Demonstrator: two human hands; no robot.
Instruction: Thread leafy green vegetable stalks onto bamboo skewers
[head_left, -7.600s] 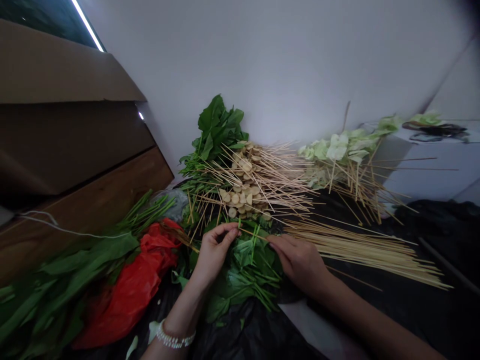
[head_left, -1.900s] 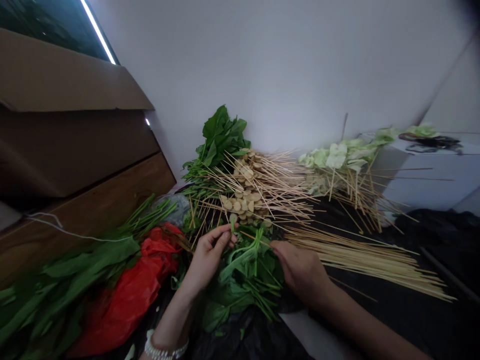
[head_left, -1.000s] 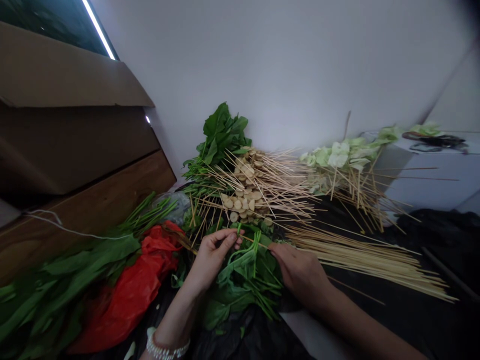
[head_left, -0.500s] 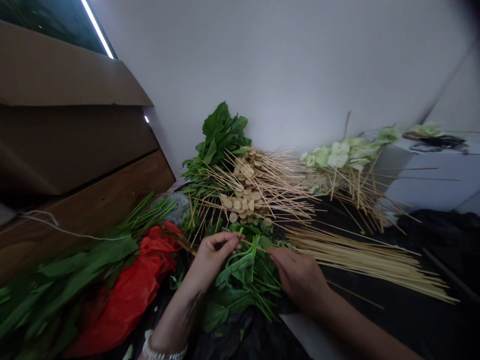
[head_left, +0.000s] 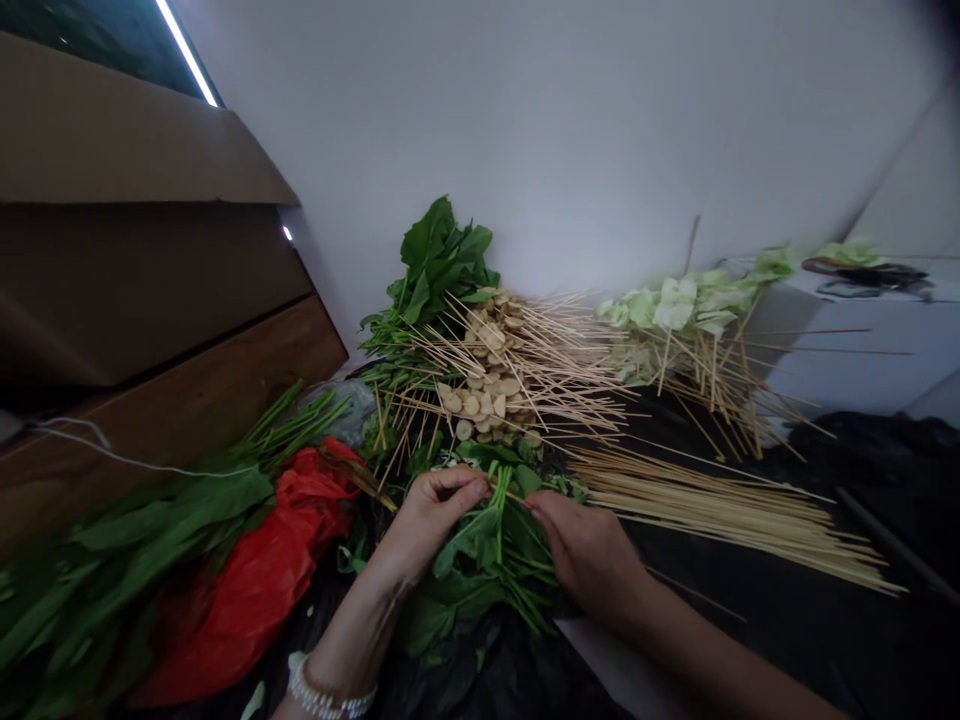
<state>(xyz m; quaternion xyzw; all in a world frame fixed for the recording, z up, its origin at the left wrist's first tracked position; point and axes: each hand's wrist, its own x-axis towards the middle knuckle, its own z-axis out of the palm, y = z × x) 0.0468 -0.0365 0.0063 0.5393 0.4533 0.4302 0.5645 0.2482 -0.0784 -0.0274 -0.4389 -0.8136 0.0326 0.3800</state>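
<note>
Head view shows green leaves [head_left: 461, 595] with thin pale stems hanging from a wooden skewer [head_left: 516, 496] between the hands. The left hand [head_left: 439, 510] pinches its far end, fingertips together; the right hand [head_left: 581, 545] grips the near end, fingers curled closed. Beyond lie skewered round beige slices [head_left: 487, 395].

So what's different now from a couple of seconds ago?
The left hand has moved right, toward the right hand, narrowing the gap. Its fingers held a green stem away from the tip of the thin stick; now they pinch at that tip, beside the stems. The right hand still holds the stick. The red bag, loose sticks and skewered slices stayed put.
</note>
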